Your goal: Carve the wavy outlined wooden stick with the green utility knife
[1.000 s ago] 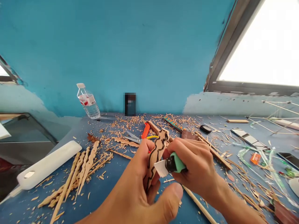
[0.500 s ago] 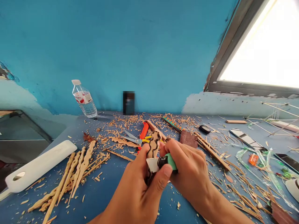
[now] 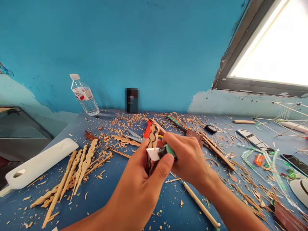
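My left hand is closed around a strip of wood with wavy dark lines drawn along it; the strip stands nearly upright. My right hand grips a knife with a green and black handle. Its broad pale blade lies across the face of the strip, and my left thumb presses near the handle. The lower end of the strip is hidden in my left palm. Behind my hands lie scissors with a red handle beside them, partly covered.
Several carved wavy sticks lie at left beside a white paddle-shaped board. A water bottle stands by the wall. Wood shavings litter the blue table. At right are an orange lighter, a phone and a thin stick frame.
Both hands, with the wooden strip and knife, have shifted slightly left and up in view. A round stick on the table now shows below my right hand.
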A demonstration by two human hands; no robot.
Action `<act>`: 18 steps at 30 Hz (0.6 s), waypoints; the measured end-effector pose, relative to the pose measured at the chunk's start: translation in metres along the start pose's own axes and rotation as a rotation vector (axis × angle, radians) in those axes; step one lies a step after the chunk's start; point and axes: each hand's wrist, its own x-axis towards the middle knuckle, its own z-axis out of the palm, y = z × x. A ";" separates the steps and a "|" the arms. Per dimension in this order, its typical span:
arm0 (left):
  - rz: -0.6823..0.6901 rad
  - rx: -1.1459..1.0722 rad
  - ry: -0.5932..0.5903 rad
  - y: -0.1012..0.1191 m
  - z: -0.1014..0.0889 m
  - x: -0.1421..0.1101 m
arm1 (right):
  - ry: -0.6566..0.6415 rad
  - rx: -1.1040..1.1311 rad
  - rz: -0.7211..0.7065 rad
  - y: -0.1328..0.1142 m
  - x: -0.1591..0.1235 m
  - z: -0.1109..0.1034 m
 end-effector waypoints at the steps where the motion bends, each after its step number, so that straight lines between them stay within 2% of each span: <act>1: 0.010 -0.019 -0.039 0.002 -0.002 0.000 | -0.020 0.047 -0.023 0.004 0.001 -0.003; 4: 0.014 -0.072 -0.119 0.007 -0.010 -0.002 | -0.025 0.126 -0.041 0.009 -0.001 -0.010; 9: -0.065 0.012 -0.116 0.005 -0.013 -0.005 | 0.002 0.128 0.001 0.003 -0.004 -0.015; 14: -0.008 -0.098 -0.233 -0.002 -0.009 -0.005 | -0.006 0.153 0.005 -0.003 -0.002 -0.012; 18: 0.020 0.023 -0.221 -0.004 -0.012 -0.004 | -0.008 0.158 0.012 -0.004 -0.001 -0.008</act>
